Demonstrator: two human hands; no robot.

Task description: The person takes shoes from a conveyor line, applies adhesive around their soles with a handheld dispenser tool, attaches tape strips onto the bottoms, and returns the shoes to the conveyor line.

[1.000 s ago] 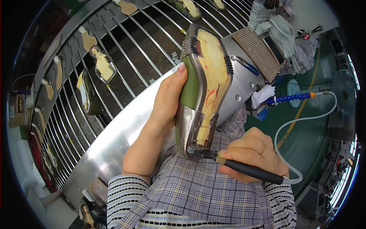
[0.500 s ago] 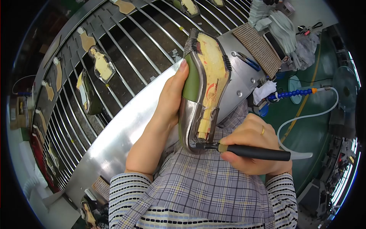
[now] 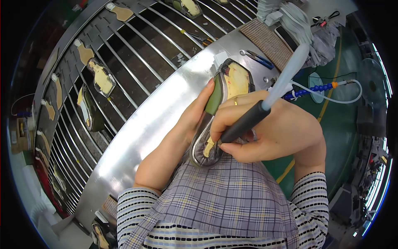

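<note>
A green and dark metallic shoe upper (image 3: 213, 103) on a last lies sole side up, slanting above the apron-covered lap. My left hand (image 3: 195, 118) is closed around its left side, thumb near the green part. In my right hand (image 3: 282, 130) is a black-handled brush (image 3: 244, 123) with a translucent tube (image 3: 290, 68) rising from its back end. My right fingers grip the handle low over the shoe's near end, beside a pale strip (image 3: 208, 148) of the underside. The brush tip is hidden behind my fingers.
A curved metal ledge (image 3: 145, 112) borders a rack of metal rods (image 3: 139, 58) that bears several shoes and insoles. Scissors (image 3: 260, 59) lie near a ribbed mat (image 3: 265, 39) and a phone (image 3: 286, 37). A blue jointed hose (image 3: 309, 91) stands at right.
My right hand has moved up and left over the shoe, tipping the brush handle steeply so its tube points upward. The shoe's far end sits lower in view.
</note>
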